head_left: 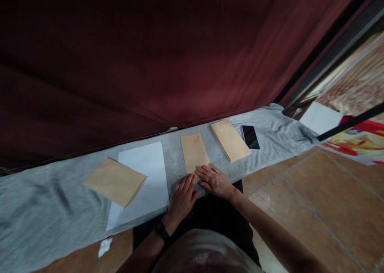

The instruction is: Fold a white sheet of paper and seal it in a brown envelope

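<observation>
With my left fingers (186, 183) and right fingers (205, 171) lying flat, loosely together, at the near end of the middle envelope (195, 150) on the cloth-covered counter (174, 159), uneven pressure could crease it crookedly, or a backward pull drag it off the edge.

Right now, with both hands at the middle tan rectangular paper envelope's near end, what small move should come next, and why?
Probably sweep the right hand lightly along the near end of the middle tan paper envelope: the hand's fingers lie across that end, and the left hand, fingertips close beside, could steady it.
</observation>
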The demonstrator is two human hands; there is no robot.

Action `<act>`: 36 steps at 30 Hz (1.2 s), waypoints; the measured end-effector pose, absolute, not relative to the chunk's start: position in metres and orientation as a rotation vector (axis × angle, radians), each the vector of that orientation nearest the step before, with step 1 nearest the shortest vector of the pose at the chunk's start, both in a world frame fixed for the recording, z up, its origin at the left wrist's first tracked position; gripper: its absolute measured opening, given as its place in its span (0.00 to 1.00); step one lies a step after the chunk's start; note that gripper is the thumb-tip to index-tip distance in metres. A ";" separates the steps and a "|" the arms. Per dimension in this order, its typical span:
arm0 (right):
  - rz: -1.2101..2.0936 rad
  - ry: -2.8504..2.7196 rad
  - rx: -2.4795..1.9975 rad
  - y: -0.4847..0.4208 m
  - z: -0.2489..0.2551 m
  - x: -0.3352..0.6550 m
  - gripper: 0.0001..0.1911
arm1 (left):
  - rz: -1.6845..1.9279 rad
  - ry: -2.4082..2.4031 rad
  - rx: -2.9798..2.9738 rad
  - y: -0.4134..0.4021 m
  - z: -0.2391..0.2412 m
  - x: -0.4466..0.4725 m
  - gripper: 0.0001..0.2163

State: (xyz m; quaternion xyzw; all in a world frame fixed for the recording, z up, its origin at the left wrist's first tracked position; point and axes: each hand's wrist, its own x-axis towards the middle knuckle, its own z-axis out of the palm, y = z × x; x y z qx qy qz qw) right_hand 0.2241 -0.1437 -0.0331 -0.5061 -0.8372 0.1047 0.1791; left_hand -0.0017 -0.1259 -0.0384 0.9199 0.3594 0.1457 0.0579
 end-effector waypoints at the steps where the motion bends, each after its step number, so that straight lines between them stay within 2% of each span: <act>1: 0.304 -2.374 -1.426 -0.146 -0.033 0.225 0.27 | 0.449 1.089 2.766 -0.124 -0.038 -0.001 0.22; 5: 0.348 -2.384 -1.393 -0.151 -0.036 0.227 0.24 | 0.500 1.110 2.690 -0.102 -0.033 0.003 0.20; 11: 0.452 -2.321 -1.383 -0.150 -0.034 0.229 0.21 | 0.524 1.172 2.699 -0.028 -0.028 0.020 0.25; 17: 0.493 -2.248 -1.343 -0.150 -0.031 0.233 0.20 | 0.433 1.179 2.738 0.022 -0.040 0.042 0.25; 30: 0.562 -2.180 -1.280 -0.149 -0.030 0.233 0.19 | 0.231 0.656 2.860 -0.001 -0.041 0.042 0.24; 36: 0.545 -2.075 -1.295 -0.150 -0.036 0.231 0.17 | 0.272 0.580 2.823 -0.032 -0.033 0.036 0.23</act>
